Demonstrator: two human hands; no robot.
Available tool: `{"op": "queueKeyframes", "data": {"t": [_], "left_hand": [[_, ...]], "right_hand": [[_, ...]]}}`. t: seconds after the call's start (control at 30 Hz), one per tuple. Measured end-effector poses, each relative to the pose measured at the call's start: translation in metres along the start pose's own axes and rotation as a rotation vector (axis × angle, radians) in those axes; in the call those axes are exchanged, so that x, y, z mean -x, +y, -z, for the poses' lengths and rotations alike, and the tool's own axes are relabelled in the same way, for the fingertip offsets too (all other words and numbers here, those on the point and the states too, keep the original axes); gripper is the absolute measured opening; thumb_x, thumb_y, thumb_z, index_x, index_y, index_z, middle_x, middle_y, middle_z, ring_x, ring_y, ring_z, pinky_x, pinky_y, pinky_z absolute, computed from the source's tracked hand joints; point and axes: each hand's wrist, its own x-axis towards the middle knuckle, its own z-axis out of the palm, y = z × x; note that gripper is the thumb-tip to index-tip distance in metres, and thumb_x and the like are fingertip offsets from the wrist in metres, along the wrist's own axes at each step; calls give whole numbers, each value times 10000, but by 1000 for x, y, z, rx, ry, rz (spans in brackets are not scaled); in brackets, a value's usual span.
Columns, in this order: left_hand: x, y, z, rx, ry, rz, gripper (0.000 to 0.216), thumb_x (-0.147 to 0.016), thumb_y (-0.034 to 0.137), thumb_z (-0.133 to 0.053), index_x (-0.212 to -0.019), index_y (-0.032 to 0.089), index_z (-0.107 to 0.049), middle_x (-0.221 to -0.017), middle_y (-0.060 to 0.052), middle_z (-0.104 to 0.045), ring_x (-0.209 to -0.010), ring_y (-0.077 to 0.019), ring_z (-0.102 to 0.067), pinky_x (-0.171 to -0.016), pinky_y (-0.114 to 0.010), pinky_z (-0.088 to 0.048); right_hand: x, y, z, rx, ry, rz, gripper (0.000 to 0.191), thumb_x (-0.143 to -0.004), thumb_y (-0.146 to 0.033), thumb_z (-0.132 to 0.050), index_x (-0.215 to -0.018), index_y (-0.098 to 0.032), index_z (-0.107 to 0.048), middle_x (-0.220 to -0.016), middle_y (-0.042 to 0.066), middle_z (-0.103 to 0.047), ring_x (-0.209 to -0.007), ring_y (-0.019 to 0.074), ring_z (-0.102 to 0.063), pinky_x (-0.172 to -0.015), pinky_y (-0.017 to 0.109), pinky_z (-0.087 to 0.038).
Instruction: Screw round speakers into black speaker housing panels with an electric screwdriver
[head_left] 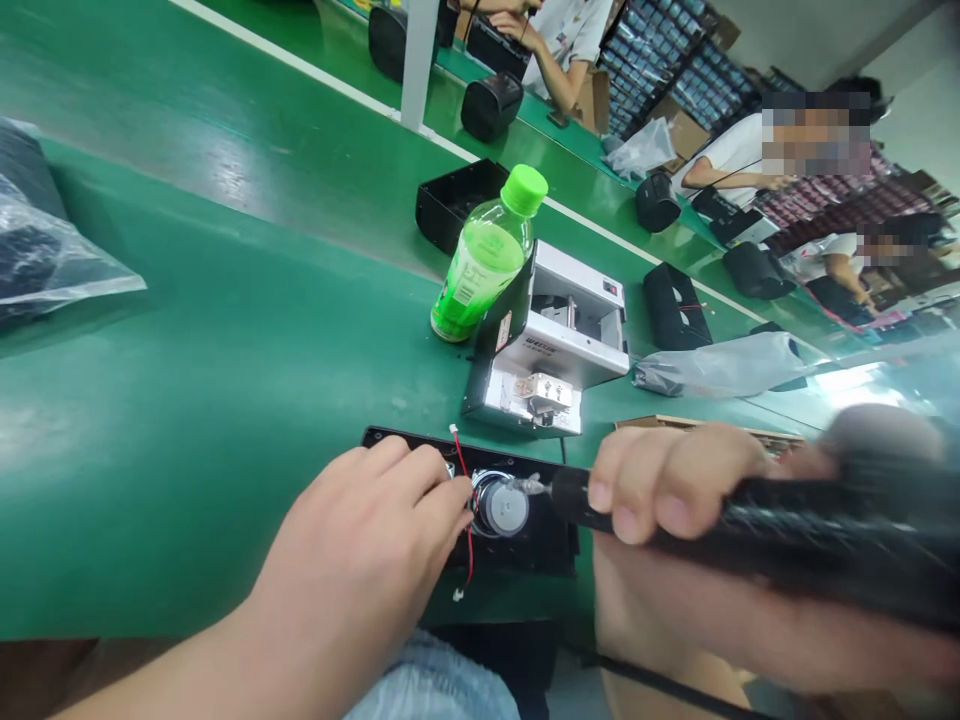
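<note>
My right hand (675,490) is wrapped round a black electric screwdriver (795,515), partly smeared by motion. Its metal bit points left, over a round silver speaker driver (506,508). The driver sits in a black speaker panel (551,545) lying on the green bench. My left hand (367,530) rests over the panel's left part, its fingers pinched together beside the driver; what they hold is hidden. Close to those fingertips runs a thin red wire (470,555) with small white connectors at its ends.
Behind the panel stands a silver and black screw feeder (555,340). A green-capped bottle (487,250) and an open black case (457,205) are beyond it. Plastic-wrapped items (45,230) lie at left, a clear bag (727,365) at right. Other people work across the bench.
</note>
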Motion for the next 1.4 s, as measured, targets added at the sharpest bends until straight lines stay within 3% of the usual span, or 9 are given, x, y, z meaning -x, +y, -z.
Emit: {"op": "queueKeyframes", "data": {"t": [0.07, 0.17, 0.37, 0.67, 1.2, 1.4], "left_hand": [[2, -3, 0, -13, -13, -14, 283, -1092, 188, -536, -948, 201, -779, -787, -31, -642, -745, -234, -548, -656, -409, -335], [7, -6, -3, -24, -12, -18, 275, -1078, 155, -541, -952, 198, -782, -759, -24, -609, -746, -232, -523, -672, -411, -313], [12, -9, -10, -24, -31, -7, 209, -1027, 122, -600, -920, 190, -767, -747, -18, -586, -736, -236, -483, -683, -411, -300], [10, -10, -10, -23, -27, -20, 195, -1008, 116, -618, -899, 180, -767, -759, -25, -613, -726, -240, -491, -670, -415, -303], [12, -9, -11, -24, -26, -15, 180, -989, 106, -620, -878, 186, -737, -741, -16, -573, -716, -239, -474, -681, -407, -294], [11, -8, -11, -29, -26, -17, 184, -978, 97, -622, -860, 193, -727, -734, -11, -563, -707, -242, -475, -672, -406, -300]], "right_hand": [[-4, 9, -4, -6, -33, 8, 541, -926, -833, -577, -1060, -349, -780, -593, -47, -665, -416, 187, -562, -458, 358, -525], [-8, 27, -9, -38, -114, -12, 605, -871, -854, -631, -1188, -361, -780, -607, -35, -703, -429, 203, -586, -458, 379, -563], [-6, 42, -4, -39, -180, 18, 609, -873, -809, -672, -1219, -323, -795, -642, -16, -729, -455, 204, -618, -474, 372, -576], [-11, 42, 3, -96, -259, -148, 587, -811, -794, -760, -1206, -362, -809, -667, 0, -753, -500, 224, -643, -550, 402, -591], [-5, 40, 3, -118, -229, -155, 599, -824, -792, -747, -1222, -348, -813, -652, 14, -748, -478, 226, -637, -512, 392, -581], [-5, 52, 4, -115, -185, -56, 678, -923, -847, -556, -1261, -304, -782, -611, 3, -708, -421, 189, -603, -442, 343, -561]]}}
